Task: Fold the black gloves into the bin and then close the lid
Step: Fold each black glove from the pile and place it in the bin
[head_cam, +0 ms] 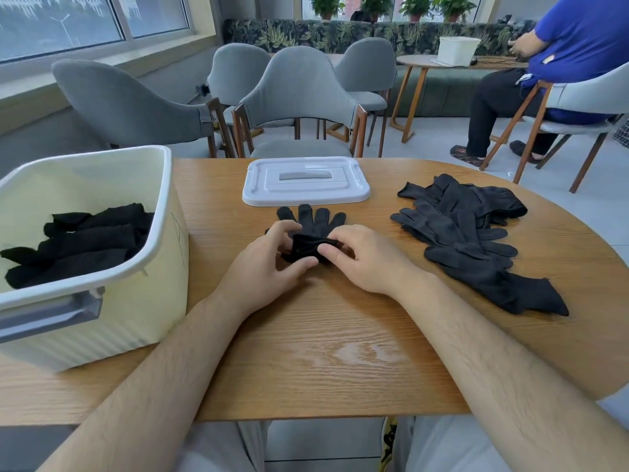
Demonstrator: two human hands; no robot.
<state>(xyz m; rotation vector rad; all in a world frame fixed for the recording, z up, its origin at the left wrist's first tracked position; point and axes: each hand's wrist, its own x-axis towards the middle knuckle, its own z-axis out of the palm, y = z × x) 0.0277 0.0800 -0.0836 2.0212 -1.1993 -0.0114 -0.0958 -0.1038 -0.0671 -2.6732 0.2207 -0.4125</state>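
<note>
Black knit glove (311, 233), soft and limp: our left hand (272, 264) and right hand (367, 257) pinch its rolled cuff; we judge that the best hold.

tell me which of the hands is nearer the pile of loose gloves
Right. The right hand pinches the half-folded glove on the side toward the pile of loose gloves; the left hand pinches its other side, toward the bin.
</note>
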